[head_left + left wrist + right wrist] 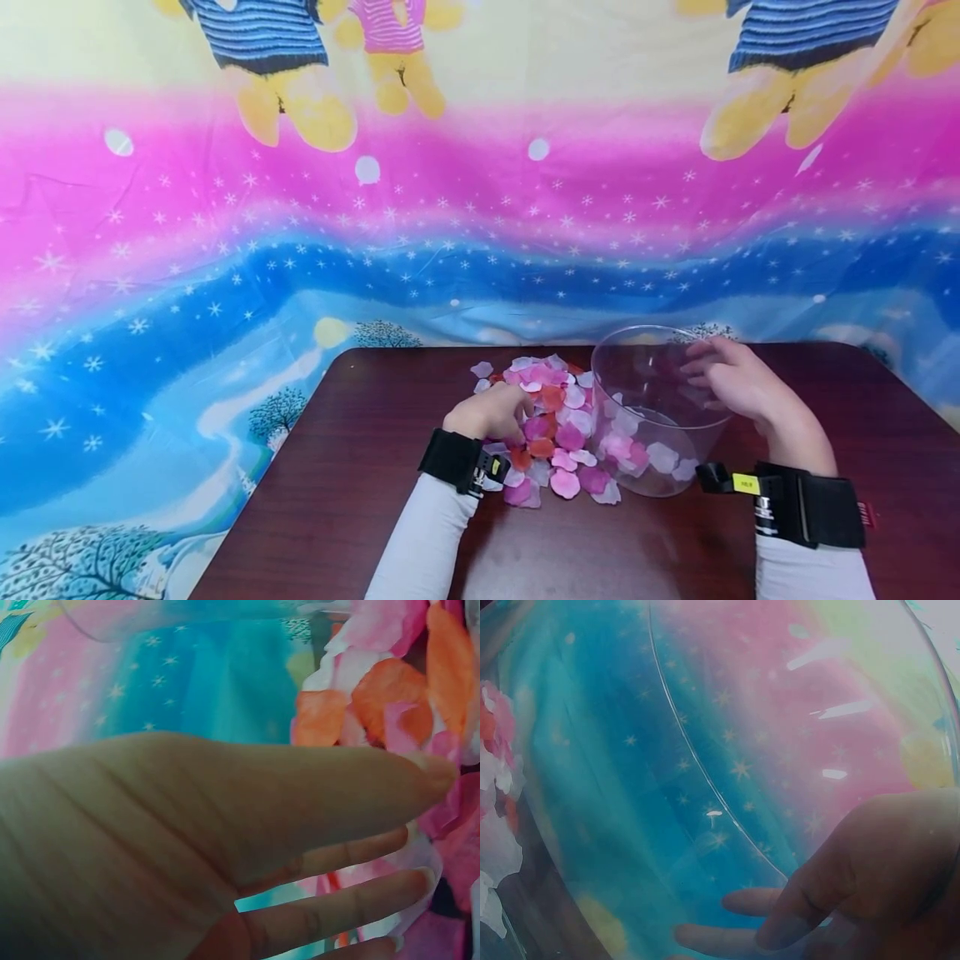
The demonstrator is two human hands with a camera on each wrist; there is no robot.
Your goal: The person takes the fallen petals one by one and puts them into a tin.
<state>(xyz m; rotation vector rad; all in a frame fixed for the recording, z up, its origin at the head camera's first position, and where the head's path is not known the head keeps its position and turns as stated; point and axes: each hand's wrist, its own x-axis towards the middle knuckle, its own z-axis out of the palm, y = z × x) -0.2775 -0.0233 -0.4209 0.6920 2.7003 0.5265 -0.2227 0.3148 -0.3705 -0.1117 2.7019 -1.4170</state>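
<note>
A loose heap of artificial flower petals (564, 483) in pink, white, magenta and orange lies on the table. My left hand (489, 412) reaches into the heap's left side, its fingertips among the petals. In the left wrist view the thumb and fingers (337, 904) are extended, with petals around their tips. Right of the heap stands a clear round plastic tub (652, 479), with a few petals at its bottom. My right hand (738, 379) is at the tub's right rim, fingers pointing left. Through the clear plastic, I cannot tell whether those fingers are inside the tub or behind its wall.
The dark wooden table (360, 467) has rounded far corners. Behind it hangs a printed cloth (465, 192) in pink and blue with snowflakes and bears. Black straps (813, 504) with small cameras are worn on both wrists.
</note>
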